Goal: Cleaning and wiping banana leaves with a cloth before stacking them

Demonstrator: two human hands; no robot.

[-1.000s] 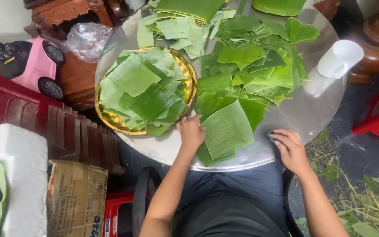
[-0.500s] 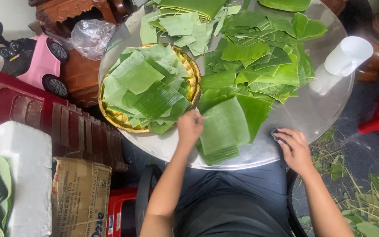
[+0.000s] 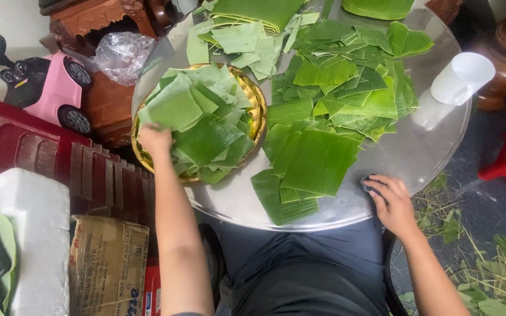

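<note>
A round glass table [image 3: 405, 158] carries many cut green banana leaf pieces. A gold round tray [image 3: 257, 99] on its left side is heaped with leaf squares [image 3: 200, 117]. My left hand [image 3: 154, 139] rests on the tray's near-left rim, touching the leaf pieces there. A larger leaf piece [image 3: 317, 161] lies on a loose pile at the table's near edge. My right hand [image 3: 390, 199] sits on the glass just right of that pile, fingers curled over a small dark cloth [image 3: 367, 182].
A white plastic jug [image 3: 455, 85] lies at the table's right. More leaves [image 3: 346, 70] cover the far half. A pink toy car [image 3: 45, 88], clear plastic bag [image 3: 121, 55], red plastic stools [image 3: 30, 158], white foam box [image 3: 30, 234] and cardboard box [image 3: 109, 266] crowd the left. Leaf scraps litter the floor at right.
My left hand has left the large leaf at the near edge and moved left to the gold tray's rim. My right hand has stayed on the glass.
</note>
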